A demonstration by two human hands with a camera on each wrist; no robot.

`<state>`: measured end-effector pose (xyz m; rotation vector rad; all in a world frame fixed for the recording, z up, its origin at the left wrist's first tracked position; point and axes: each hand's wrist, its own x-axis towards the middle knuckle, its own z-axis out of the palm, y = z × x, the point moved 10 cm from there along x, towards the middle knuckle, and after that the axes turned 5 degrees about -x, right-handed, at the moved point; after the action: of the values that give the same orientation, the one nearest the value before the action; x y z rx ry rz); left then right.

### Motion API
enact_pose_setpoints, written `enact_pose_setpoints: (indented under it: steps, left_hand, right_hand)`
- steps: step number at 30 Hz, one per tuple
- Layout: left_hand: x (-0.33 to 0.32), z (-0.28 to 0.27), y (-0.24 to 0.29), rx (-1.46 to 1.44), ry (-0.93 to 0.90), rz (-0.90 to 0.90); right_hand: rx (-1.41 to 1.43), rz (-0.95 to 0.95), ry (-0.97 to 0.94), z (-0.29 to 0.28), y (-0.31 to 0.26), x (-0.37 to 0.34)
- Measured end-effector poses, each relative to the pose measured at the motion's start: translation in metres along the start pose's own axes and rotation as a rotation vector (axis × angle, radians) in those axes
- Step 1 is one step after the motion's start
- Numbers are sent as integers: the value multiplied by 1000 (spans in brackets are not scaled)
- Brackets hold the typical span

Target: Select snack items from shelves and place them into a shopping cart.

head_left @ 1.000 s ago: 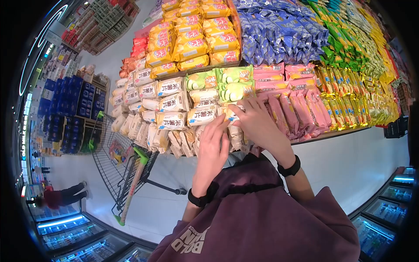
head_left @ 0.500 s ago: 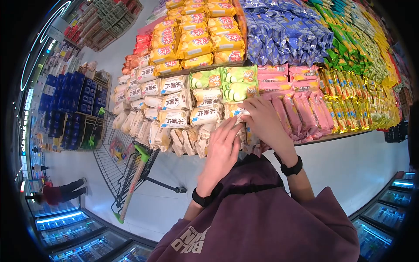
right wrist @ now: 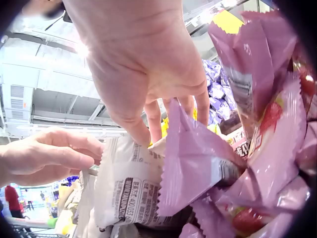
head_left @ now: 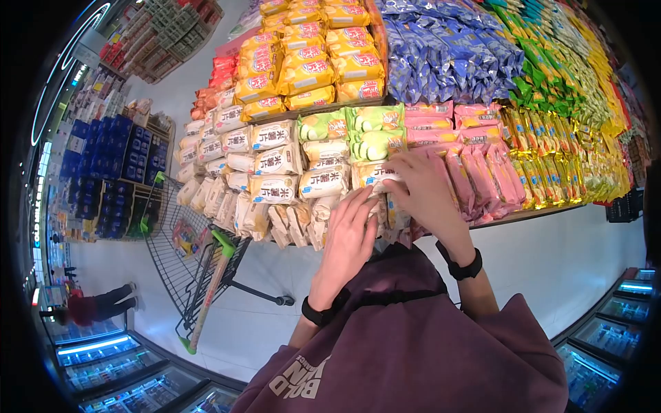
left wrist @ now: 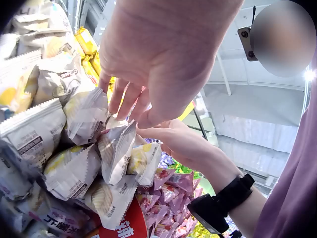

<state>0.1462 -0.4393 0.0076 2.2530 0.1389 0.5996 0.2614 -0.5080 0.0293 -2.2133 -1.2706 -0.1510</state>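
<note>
The left hand [head_left: 344, 235] is touching the white packet's [head_left: 370, 174] near side, the right hand [head_left: 428, 199] its right end. Each grip is lying open.

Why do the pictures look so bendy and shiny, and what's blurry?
Head view: the wide lens seems to bend the freezers and leaves dark corners. Left wrist view: a round patch at top right is blurred, and a light glares at the right edge. Right wrist view: a light flares beside the right hand, and the pink packet shines.
</note>
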Motion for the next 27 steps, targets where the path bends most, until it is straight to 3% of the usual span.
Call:
enact_pose_setpoints:
  steps: [12,21,27]
  left_hand:
    - [22,-9,1,15,60,48]
    - [50,9,0,182,-36,122]
    - [50,11,-2,147,-32,143]
  right_hand:
    - [-152,17,-28,-5,11,-5]
    - [-14,-17,13,-3,1,-7]
    - [-8,-11,-9,2,9,-10]
